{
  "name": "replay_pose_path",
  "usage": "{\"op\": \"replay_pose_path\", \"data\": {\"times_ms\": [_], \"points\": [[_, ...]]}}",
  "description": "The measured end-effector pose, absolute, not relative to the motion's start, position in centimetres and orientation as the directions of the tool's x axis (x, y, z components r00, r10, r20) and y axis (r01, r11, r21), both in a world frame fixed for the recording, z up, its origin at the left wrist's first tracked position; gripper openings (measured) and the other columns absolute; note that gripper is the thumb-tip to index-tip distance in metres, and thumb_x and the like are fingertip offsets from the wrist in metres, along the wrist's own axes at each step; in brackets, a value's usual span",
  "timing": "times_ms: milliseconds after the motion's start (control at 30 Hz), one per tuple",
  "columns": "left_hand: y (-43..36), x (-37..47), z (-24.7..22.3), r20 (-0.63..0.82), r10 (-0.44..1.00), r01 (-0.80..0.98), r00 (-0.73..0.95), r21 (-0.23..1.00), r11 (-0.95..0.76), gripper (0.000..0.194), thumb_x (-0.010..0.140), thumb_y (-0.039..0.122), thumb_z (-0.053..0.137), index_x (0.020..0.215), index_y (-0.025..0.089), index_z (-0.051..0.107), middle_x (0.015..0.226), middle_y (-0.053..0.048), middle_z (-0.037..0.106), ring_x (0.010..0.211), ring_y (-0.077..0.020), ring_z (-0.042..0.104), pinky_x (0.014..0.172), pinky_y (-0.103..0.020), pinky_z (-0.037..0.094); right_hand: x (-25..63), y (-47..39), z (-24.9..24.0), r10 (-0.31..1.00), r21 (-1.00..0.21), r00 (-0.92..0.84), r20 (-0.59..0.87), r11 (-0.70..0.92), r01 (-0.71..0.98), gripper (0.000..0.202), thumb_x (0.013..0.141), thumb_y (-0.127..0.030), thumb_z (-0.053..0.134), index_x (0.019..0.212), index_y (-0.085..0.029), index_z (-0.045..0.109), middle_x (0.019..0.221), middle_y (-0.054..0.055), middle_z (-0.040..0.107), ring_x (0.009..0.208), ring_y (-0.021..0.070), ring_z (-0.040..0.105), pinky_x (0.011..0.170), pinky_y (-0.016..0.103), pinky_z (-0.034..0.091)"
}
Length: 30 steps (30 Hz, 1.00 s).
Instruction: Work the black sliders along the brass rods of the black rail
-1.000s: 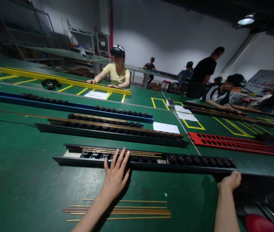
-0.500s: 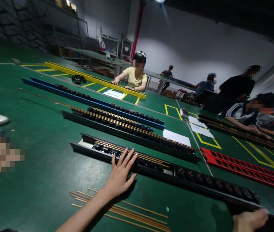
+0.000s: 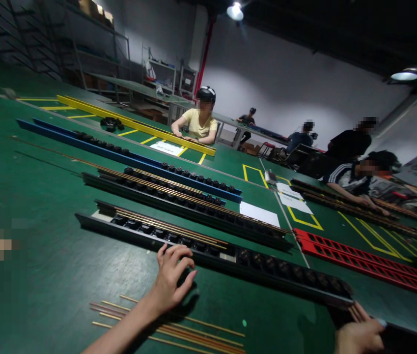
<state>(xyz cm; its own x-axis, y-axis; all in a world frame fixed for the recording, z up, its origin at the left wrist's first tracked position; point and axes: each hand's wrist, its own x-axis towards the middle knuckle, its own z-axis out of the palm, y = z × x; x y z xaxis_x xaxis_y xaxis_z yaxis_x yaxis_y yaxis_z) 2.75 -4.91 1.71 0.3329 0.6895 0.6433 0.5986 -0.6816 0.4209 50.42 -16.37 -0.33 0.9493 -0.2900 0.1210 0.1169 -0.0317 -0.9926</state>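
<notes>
A long black channel (image 3: pixel 292 276) lies across the green table, holding a row of black plastic parts (image 3: pixel 260 259) and, in its left half, thin gold rods (image 3: pixel 189 235) on top. At its near wall is my left hand (image 3: pixel 173 278), fingers curved and apart, holding nothing; whether the fingertips touch the wall is unclear. My right hand (image 3: pixel 361 334), slightly blurred, has its fingers closed at the channel's right end. Several loose gold and brown rods (image 3: pixel 193 333) lie on the table in front, partly behind my left forearm.
Beyond lie another black channel (image 3: pixel 237 223) with rods, a blue channel (image 3: pixel 138 160) and a yellow channel (image 3: pixel 130 124). To the right is a red slotted rail (image 3: pixel 359 260). White paper (image 3: pixel 260 214) lies between. Co-workers (image 3: pixel 197 120) sit across the table.
The near black channel has slid left, with my right hand at its end. My left hand has drawn back from the rods to the near wall, its fingers more curled. The view has shifted.
</notes>
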Motion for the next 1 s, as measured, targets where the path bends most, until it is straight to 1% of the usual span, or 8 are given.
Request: {"op": "replay_pose_path", "data": {"times_ms": [100,267,367,433,667,833,900,1000], "points": [[-4.8,3.3,1.6,0.622,0.691,0.570,0.369,0.435,-0.696,0.016,0.085,0.022,0.048,0.083,0.026,0.063,0.100,-0.002,0.065,0.106,-0.0195,0.053,0.105,-0.046,0.024,49.5,-15.5,-0.6,-0.192,-0.979,0.969,0.153,-0.160,0.123,0.052,0.070,-0.048,0.032,0.078,-0.016,0.073,0.099,0.025,0.070,0.090,0.0364,0.069,0.064,0.044,0.057],[-4.5,3.4,0.7,0.598,0.683,0.559,0.419,0.423,-0.713,0.018,0.087,0.022,0.047,0.094,0.027,0.062,0.109,-0.003,0.063,0.115,-0.0201,0.051,0.107,-0.047,0.022,46.9,-13.9,-0.9,-0.002,-0.919,0.988,0.155,-0.368,0.144,0.056,0.079,-0.046,0.027,0.066,-0.014,0.071,0.064,0.014,0.071,0.073,0.0308,0.071,0.071,0.041,0.057],[-4.3,2.9,0.5,0.621,0.674,0.572,0.399,0.406,-0.712,0.028,0.086,0.022,0.049,0.113,0.025,0.056,0.124,-0.007,0.056,0.121,-0.0213,0.047,0.110,-0.048,0.022,44.7,-12.9,-1.1,0.079,-0.858,0.977,0.197,-0.469,0.210,0.051,0.080,-0.050,0.034,0.071,-0.018,0.073,0.064,0.009,0.071,0.079,0.0294,0.070,0.075,0.039,0.053],[-4.2,2.7,0.6,0.641,0.676,0.570,0.363,0.421,-0.705,0.038,0.087,0.022,0.048,0.125,0.024,0.047,0.134,-0.010,0.049,0.128,-0.0223,0.042,0.111,-0.048,0.023,43.1,-12.3,-1.2,0.128,-0.828,0.968,0.218,-0.501,0.252,0.054,0.082,-0.052,0.031,0.076,-0.019,0.074,0.068,0.008,0.072,0.079,0.0280,0.069,0.074,0.037,0.051],[-2.9,2.6,0.1,0.577,0.793,0.704,0.196,0.480,-0.523,0.065,0.089,0.030,0.047,0.147,0.022,0.017,0.152,-0.016,0.027,0.143,-0.0296,0.021,0.112,-0.055,0.023,38.8,-11.2,-1.7,0.288,-0.793,0.908,0.305,-0.451,0.409,0.059,0.086,-0.056,0.029,0.084,-0.017,0.073,0.070,0.007,0.072,0.069,0.0217,0.066,0.066,0.029,0.046],[-1.7,2.2,-1.2,0.533,0.824,0.780,0.193,0.427,-0.459,0.072,0.091,0.038,0.044,0.150,0.019,0.007,0.149,-0.017,0.036,0.140,-0.0281,0.030,0.111,-0.052,0.024,38.2,-11.5,-1.2,0.332,-0.755,0.847,0.415,-0.394,0.524,0.056,0.087,-0.057,0.030,0.082,-0.018,0.070,0.070,0.007,0.069,0.068,0.0221,0.062,0.066,0.031,0.043],[-1.6,2.1,-1.4,0.545,0.815,0.808,0.195,0.382,-0.448,0.072,0.091,0.039,0.043,0.150,0.018,0.007,0.149,-0.017,0.037,0.139,-0.0285,0.032,0.112,-0.054,0.019,37.9,-11.9,-0.5,0.341,-0.708,0.791,0.507,-0.358,0.608,0.052,0.087,-0.058,0.033,0.084,-0.019,0.067,0.075,0.008,0.067,0.076,0.0243,0.060,0.073,0.035,0.042],[-1.7,1.9,-1.3,0.527,0.815,0.837,0.239,0.315,-0.449,0.072,0.091,0.037,0.042,0.150,0.019,0.007,0.152,-0.016,0.033,0.140,-0.0288,0.030,0.113,-0.055,0.015,35.8,-12.1,0.6,0.365,-0.598,0.640,0.676,-0.234,0.766,0.048,0.090,-0.054,0.029,0.095,-0.017,0.059,0.097,0.015,0.060,0.100,0.0292,0.052,0.089,0.047,0.035]]}}
